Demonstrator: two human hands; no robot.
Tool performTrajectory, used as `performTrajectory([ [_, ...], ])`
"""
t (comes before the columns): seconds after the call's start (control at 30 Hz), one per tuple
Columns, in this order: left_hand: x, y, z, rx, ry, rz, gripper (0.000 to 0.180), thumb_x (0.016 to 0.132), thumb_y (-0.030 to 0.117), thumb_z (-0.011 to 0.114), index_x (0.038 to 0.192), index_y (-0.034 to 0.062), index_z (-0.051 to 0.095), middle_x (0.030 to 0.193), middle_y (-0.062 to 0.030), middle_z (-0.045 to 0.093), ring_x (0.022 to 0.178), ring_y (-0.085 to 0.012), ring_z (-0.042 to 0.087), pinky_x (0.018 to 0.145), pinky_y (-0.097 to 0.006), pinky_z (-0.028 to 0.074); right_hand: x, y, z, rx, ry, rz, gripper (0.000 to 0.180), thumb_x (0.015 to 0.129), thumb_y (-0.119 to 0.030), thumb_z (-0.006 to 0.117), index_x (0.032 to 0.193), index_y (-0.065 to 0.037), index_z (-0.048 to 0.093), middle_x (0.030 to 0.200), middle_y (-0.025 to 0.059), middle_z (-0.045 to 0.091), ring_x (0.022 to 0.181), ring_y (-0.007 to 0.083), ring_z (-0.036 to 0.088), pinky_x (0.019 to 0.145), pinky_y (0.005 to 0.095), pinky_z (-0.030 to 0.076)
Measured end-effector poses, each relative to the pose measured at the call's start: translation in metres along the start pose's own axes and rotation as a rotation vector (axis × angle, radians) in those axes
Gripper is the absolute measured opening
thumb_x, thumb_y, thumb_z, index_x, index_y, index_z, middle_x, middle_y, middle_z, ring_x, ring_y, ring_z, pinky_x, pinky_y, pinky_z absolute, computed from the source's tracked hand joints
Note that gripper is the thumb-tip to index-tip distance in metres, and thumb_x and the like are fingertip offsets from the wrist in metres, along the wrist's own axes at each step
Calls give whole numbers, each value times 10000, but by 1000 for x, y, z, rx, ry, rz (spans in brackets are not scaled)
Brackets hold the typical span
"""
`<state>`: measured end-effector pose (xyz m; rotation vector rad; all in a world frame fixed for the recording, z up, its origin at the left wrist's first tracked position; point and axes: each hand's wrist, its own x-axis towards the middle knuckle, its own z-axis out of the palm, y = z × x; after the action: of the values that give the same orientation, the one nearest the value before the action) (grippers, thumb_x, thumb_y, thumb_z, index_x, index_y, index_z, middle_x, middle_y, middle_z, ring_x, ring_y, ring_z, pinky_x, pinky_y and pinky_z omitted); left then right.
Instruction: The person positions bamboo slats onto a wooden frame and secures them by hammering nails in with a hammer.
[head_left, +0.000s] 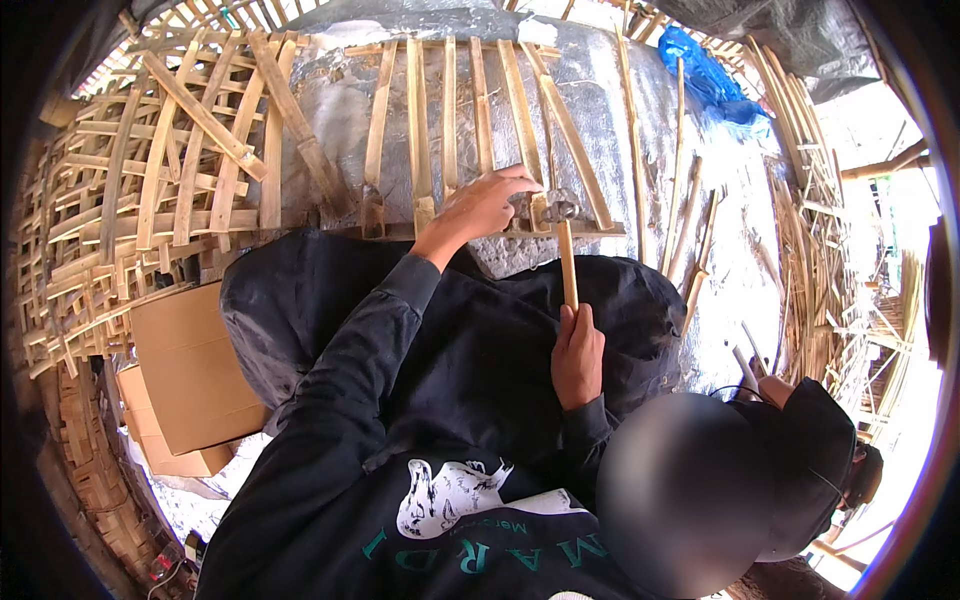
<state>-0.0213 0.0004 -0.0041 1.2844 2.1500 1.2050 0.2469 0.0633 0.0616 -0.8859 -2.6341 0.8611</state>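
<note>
My right hand (pixel 579 357) is closed around the wooden handle of a hammer (pixel 568 262). The metal hammer head is over the lower end of a split bamboo slat (pixel 519 120), close to a crosswise wooden strip (pixel 590 231). Beside the hammer head, my left hand (pixel 482 208) reaches to the same slat, thumb and fingers drawn together in a pinch. Whatever may be between those fingertips is too small to make out. Several more bamboo slats (pixel 416 130) lie side by side, their lower ends along the strip and their far ends by another crosswise piece.
A woven bamboo lattice (pixel 150 165) spreads at the left, above a cardboard box (pixel 195 370). Silvery sheeting (pixel 330 100) covers the ground. A blue plastic bag (pixel 705 80) lies far right, near loose bamboo sticks (pixel 690 220). A person in a dark cap (pixel 805 470) is close at my right.
</note>
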Motion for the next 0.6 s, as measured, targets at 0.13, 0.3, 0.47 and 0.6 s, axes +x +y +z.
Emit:
performTrajectory([
  [0.13, -1, 7, -1, -3, 25, 14, 575, 823, -110, 466, 1313, 83, 698, 1298, -91, 658, 1150, -359, 659, 974, -449, 531, -3, -3, 0, 22, 75, -18, 240, 1112, -177, 544, 956, -12, 468, 710, 303, 549, 690, 538, 544, 566, 580, 353],
  [0.3, 0, 0, -4, -33, 25, 61, 556, 806, -103, 495, 1294, 64, 701, 1308, -100, 661, 1169, -364, 655, 989, -454, 528, 1, -9, -4, 12, 19, -18, 243, 1113, -173, 538, 953, -8, 459, 709, 304, 548, 699, 541, 548, 571, 590, 355],
  [0.47, 2, 3, -1, -9, 52, 71, 571, 790, -135, 489, 1286, 53, 701, 1310, -95, 668, 1200, -367, 644, 1006, -441, 524, 3, 1, -1, 16, 13, -35, 238, 1110, -165, 542, 952, -8, 457, 705, 300, 549, 702, 537, 556, 573, 591, 357],
  [0.6, 0, 1, -1, -73, -11, 24, 557, 787, -119, 508, 1281, 50, 702, 1341, -100, 674, 1264, -344, 623, 1062, -443, 514, 0, -3, -2, 15, 27, 9, 238, 1109, -164, 543, 950, -12, 455, 711, 301, 552, 703, 535, 559, 581, 597, 362],
])
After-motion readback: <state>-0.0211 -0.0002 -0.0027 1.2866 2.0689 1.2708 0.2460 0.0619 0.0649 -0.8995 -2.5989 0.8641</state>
